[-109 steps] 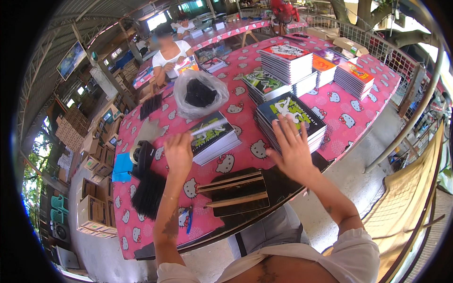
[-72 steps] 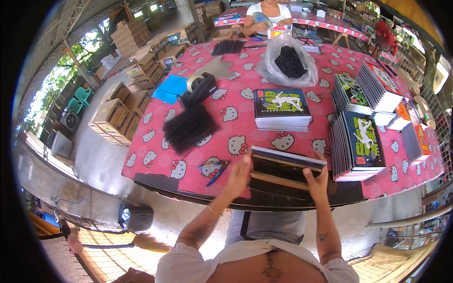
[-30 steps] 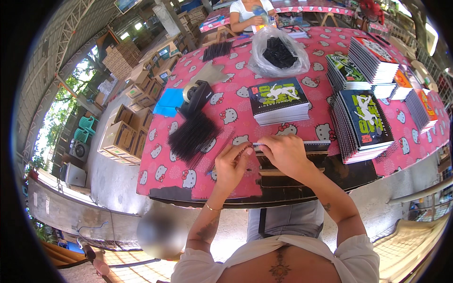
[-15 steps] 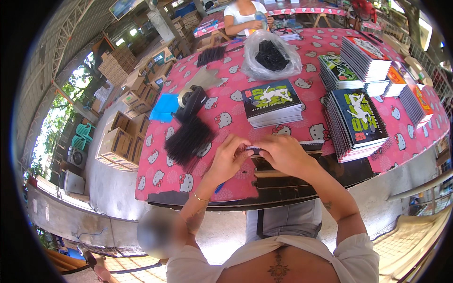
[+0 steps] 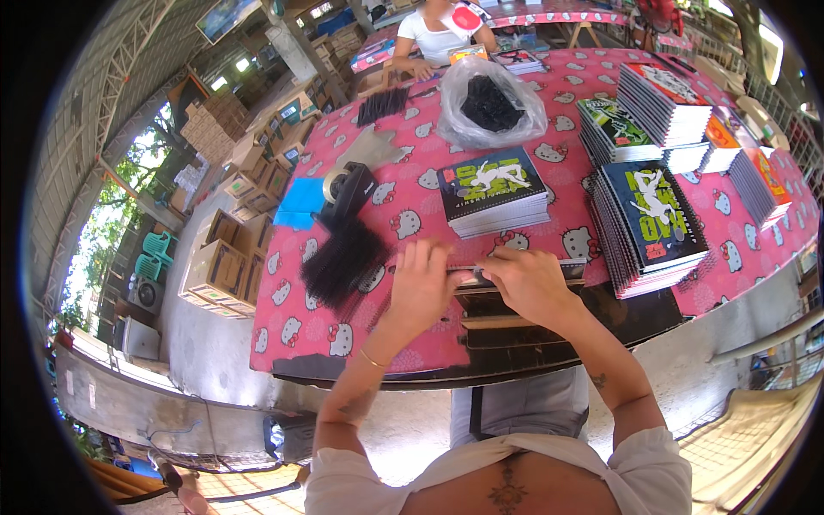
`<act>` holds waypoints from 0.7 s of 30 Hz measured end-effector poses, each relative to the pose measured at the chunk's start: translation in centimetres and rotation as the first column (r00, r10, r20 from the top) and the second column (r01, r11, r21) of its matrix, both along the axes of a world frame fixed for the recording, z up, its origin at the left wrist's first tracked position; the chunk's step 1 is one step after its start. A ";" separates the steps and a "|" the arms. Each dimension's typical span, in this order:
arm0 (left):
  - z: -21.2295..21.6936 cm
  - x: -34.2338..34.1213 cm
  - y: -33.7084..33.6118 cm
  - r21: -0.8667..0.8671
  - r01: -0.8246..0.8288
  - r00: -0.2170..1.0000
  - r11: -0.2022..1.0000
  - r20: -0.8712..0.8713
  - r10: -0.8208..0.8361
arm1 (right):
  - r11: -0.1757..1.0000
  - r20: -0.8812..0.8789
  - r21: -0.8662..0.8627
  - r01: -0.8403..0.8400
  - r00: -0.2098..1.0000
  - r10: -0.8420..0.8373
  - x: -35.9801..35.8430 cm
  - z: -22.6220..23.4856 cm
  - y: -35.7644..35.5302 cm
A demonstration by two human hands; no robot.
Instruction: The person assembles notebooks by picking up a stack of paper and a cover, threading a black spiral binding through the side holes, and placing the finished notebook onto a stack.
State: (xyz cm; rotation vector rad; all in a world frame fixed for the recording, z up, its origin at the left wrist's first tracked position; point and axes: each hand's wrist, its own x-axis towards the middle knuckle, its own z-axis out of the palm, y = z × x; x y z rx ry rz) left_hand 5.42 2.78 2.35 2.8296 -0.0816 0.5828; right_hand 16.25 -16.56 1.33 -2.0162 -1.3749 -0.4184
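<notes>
A notebook (image 5: 573, 261) was held edge-up in a black stand (image 5: 515, 323) near the table's (image 5: 429, 343) front edge. At its left end, the left hand (image 5: 446, 273) and right hand (image 5: 489, 270) were curled; whether anything was pinched could not be told.

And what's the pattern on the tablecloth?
The tablecloth is pink with white, red-bowed cat faces; best seen in the head view.

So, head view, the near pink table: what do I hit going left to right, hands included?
Blue sheet → black tape dispenser → left hand → right hand → dark-covered spiral notebook stack → rightmost orange-covered notebook stack.
</notes>
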 end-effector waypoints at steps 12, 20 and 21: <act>-8.1 -2.8 -5.3 0.243 -0.157 0.986 0.957 0.086 0.140 | 1.000 0.091 0.008 0.008 0.996 -0.009 -0.3 1.5 -3.2; -6.4 -1.4 -5.6 0.328 -0.120 0.992 0.937 0.073 0.101 | 0.993 -0.014 -0.114 0.002 1.000 -0.003 1.8 0.4 -5.9; -6.1 -1.5 -6.5 0.338 -0.105 0.993 0.935 0.080 0.082 | 0.996 0.003 -0.088 -0.001 1.000 0.002 2.2 0.2 -6.0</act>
